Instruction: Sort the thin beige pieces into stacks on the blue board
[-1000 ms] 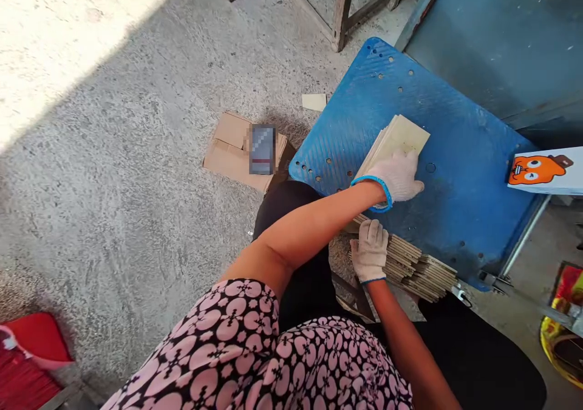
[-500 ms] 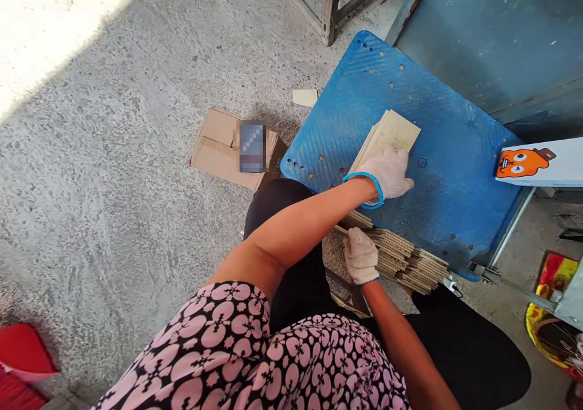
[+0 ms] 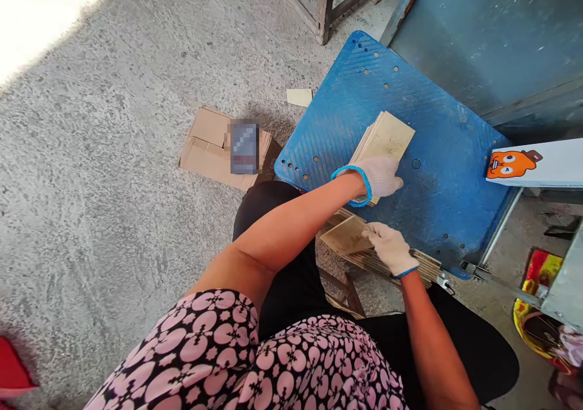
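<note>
My left hand [image 3: 378,176], in a white knit glove with a blue cuff, lies palm down across the near part of a stack of thin wooden boards [image 3: 392,133]. Its thumb sticks out past the stack's right side; the fingertips are partly hidden. That stack rests on a blue perforated platform [image 3: 437,136]. My right hand [image 3: 389,246], also gloved, pinches one thin board [image 3: 345,235] at its right end. The board is tilted, just above a row of stacked boards [image 3: 428,269] by the platform's near edge.
A cardboard box [image 3: 207,143] with a pixelated item on it stands left of the platform. A loose board piece [image 3: 299,97] lies on the floor. To the right is a white box [image 3: 537,162] with an orange cartoon; wooden legs [image 3: 324,9] stand behind.
My right hand has moved up and right, with a single board now lifted from the row. My left hand has slid slightly nearer along the stack. The camera view has shifted a little.
</note>
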### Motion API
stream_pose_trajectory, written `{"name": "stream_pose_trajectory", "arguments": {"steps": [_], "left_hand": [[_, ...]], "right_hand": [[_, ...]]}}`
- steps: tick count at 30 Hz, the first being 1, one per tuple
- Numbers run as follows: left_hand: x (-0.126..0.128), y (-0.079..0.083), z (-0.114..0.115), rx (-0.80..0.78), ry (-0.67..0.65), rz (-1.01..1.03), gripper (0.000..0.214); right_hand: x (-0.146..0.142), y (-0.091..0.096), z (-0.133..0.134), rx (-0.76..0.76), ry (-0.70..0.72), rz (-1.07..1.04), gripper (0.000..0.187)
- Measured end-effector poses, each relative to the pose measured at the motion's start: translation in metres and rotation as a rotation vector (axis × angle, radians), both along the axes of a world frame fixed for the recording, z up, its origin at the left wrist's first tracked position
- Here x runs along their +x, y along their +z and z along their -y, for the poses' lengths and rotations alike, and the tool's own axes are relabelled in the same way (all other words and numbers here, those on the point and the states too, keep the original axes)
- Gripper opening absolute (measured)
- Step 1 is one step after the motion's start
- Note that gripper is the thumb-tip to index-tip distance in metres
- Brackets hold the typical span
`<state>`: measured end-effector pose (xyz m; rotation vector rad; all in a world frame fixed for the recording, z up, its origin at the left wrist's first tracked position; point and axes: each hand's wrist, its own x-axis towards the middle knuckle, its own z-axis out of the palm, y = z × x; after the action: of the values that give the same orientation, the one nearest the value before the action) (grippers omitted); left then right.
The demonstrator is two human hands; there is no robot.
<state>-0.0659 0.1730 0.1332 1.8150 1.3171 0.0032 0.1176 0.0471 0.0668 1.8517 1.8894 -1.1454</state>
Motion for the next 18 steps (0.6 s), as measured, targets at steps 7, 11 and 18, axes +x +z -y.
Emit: {"name": "stream_pose_trajectory", "arguments": {"steps": [7,11,18], "left_hand": [[-0.008,-0.002,-0.003,-0.180,-0.032,0.230,0.046],[-0.007,-0.007,0.001,-0.234,0.064,0.467,0.035],[0.009,-0.025,-0.005,-0.257,0.566,0.592,0.032]], "right_hand": [[0.043,0.095,-0.075,0.195,-0.428,-0.481,0.030],[0.055,0.123,-0.111,0.331,-0.577,-0.547,0.028],[0.035,0.087,-0.147,0.503,-0.731,-0.962,0.034]]}}
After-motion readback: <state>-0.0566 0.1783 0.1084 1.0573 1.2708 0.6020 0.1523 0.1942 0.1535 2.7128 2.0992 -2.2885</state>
